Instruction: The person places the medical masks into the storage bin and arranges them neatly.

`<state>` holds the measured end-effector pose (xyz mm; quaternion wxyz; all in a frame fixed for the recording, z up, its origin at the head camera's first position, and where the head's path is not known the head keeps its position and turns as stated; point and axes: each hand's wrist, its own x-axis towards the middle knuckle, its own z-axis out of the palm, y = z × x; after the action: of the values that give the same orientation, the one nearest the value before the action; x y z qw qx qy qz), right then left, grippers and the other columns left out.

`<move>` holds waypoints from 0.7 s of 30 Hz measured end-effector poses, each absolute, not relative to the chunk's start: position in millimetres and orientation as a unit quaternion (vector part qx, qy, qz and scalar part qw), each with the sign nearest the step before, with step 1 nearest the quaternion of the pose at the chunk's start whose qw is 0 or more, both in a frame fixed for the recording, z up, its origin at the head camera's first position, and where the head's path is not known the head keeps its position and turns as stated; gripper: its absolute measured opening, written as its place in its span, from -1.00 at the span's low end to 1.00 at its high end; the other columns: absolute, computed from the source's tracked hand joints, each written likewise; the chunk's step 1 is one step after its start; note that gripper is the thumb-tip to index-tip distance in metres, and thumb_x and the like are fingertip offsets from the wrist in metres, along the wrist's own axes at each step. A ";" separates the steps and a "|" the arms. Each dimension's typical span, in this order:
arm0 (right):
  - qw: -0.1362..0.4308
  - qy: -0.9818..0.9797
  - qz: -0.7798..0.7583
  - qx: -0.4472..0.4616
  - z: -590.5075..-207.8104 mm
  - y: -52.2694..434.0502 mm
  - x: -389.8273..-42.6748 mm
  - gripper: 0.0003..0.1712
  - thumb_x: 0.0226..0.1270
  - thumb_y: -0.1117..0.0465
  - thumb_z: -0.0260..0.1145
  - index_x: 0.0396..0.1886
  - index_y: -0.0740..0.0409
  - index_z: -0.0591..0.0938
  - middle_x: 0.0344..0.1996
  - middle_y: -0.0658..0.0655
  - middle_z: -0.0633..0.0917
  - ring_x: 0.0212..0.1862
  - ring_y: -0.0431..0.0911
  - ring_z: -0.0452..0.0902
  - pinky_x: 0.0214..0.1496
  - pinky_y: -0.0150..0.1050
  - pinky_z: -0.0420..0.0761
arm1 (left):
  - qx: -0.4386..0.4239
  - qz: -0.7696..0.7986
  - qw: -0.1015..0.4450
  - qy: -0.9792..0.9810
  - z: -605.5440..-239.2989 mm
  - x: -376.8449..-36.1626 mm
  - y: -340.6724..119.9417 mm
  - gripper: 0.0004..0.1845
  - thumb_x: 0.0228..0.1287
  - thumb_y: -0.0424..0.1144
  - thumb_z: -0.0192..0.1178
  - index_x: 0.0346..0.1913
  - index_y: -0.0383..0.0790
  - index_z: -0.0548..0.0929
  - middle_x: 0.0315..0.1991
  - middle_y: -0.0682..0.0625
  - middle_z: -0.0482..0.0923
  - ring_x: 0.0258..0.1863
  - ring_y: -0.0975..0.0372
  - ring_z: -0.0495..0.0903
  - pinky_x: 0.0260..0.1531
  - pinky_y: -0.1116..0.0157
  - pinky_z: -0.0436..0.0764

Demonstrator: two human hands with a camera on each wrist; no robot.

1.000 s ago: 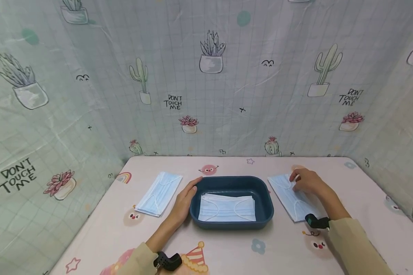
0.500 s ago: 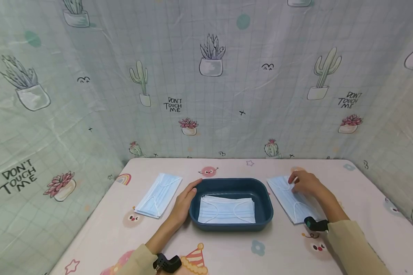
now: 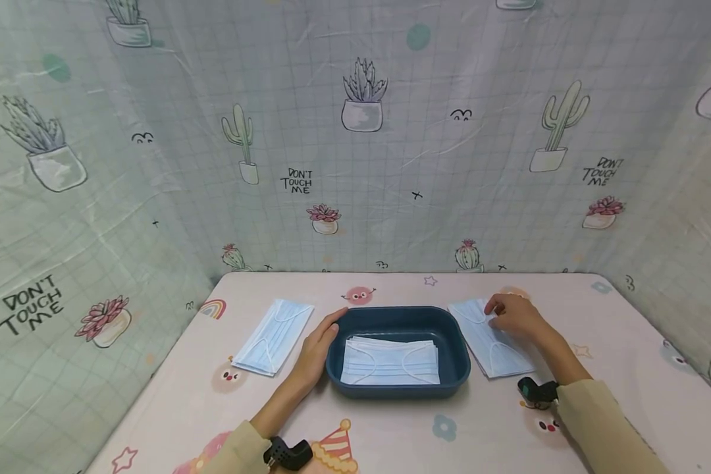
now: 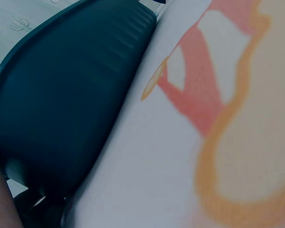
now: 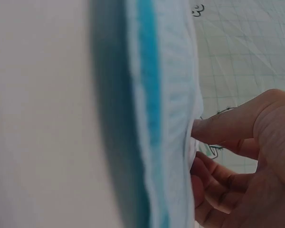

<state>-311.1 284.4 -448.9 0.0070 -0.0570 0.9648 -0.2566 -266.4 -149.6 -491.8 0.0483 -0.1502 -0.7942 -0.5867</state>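
Where the head view takes in the whole layout, the bin (image 3: 398,390) sits upright on the counter (image 3: 385,438) and contains a stack (image 3: 391,363) of masks laid flat; long edges run along the bin's length, presumably because that direction best fits its walls. Left of the bin, and apart from it, the left mask (image 3: 274,337) lies aslant. The left hand (image 3: 315,349) rests along the bin's left wall, fingers extended rather than wrapped round it, probably to steady the bin. Just right of the bin, the right mask (image 3: 486,342) slants away; whether it touches the bin is unclear. The right hand (image 3: 517,316) has thumb and forefinger drawn together on that mask, near its far end.

Left wrist view: the bin's outer wall appears beside a printed party hat (image 4: 199,71) on the counter. Only a sliver of the left hand shows, so its hold cannot be judged here.

Right wrist view: the right mask appears nearly edge-on, thumb and fingers pinching its surface, a light hold apparently suited to thin, flexible material. Shadow beside the edge suggests that it is not flush with the counter; whether the entire mask is raised cannot be told.
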 end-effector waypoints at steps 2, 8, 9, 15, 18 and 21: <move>0.000 0.963 -0.260 -0.068 -451.4 282.4 -311.8 -0.81 0.22 0.32 0.41 -0.17 0.25 0.68 -0.22 0.26 0.68 -0.18 0.06 0.55 -0.13 -0.06 0.66 | -0.152 -0.587 0.048 -0.793 -492.3 -266.5 -149.6 -0.56 0.67 -0.11 -0.14 0.48 0.13 0.46 0.52 0.10 0.40 0.61 0.14 0.24 0.64 -0.03 0.13; -0.005 0.959 -0.272 -0.076 -451.1 279.6 -309.7 -0.82 0.24 0.32 0.40 -0.16 0.26 0.68 -0.21 0.26 0.69 -0.17 0.07 0.59 -0.07 0.02 0.68 | -0.154 -0.590 0.047 -0.791 -492.6 -268.2 -150.5 -0.56 0.67 -0.10 -0.14 0.47 0.17 0.47 0.51 0.14 0.41 0.60 0.19 0.24 0.64 0.01 0.11; -0.004 0.959 -0.272 -0.075 -450.3 279.3 -309.3 -0.82 0.24 0.32 0.40 -0.16 0.26 0.68 -0.21 0.26 0.69 -0.16 0.07 0.59 -0.05 0.04 0.69 | -0.154 -0.591 0.047 -0.790 -492.4 -268.3 -150.7 -0.56 0.67 -0.10 -0.14 0.47 0.17 0.47 0.51 0.13 0.41 0.60 0.18 0.24 0.64 0.00 0.11; 0.000 0.959 -0.274 -0.074 -449.4 277.6 -309.6 -0.83 0.24 0.33 0.39 -0.17 0.26 0.68 -0.20 0.26 0.70 -0.15 0.07 0.60 -0.05 0.03 0.70 | -0.156 -0.590 0.049 -0.790 -492.4 -267.7 -151.6 -0.56 0.67 -0.10 -0.13 0.47 0.15 0.47 0.52 0.11 0.41 0.60 0.14 0.24 0.64 -0.04 0.12; -0.001 0.959 -0.273 -0.072 -450.7 277.7 -310.2 -0.83 0.25 0.33 0.39 -0.17 0.26 0.68 -0.21 0.26 0.70 -0.16 0.07 0.60 -0.03 0.03 0.71 | -0.159 -0.590 0.053 -0.790 -492.9 -267.8 -151.5 -0.55 0.67 -0.11 -0.13 0.48 0.11 0.47 0.52 0.07 0.41 0.60 0.11 0.25 0.63 -0.07 0.12; -0.002 0.960 -0.273 -0.069 -451.9 277.8 -309.9 -0.83 0.24 0.33 0.39 -0.17 0.26 0.68 -0.19 0.27 0.70 -0.15 0.08 0.60 0.00 0.05 0.73 | -0.160 -0.587 0.054 -0.792 -492.9 -267.8 -151.3 -0.55 0.67 -0.12 -0.13 0.48 0.08 0.47 0.52 0.06 0.41 0.60 0.10 0.25 0.63 -0.08 0.12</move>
<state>-309.9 277.8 -451.9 -0.0015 -0.0695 0.9596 -0.2725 -267.8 -151.3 -492.9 0.0540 -0.1604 -0.7918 -0.5869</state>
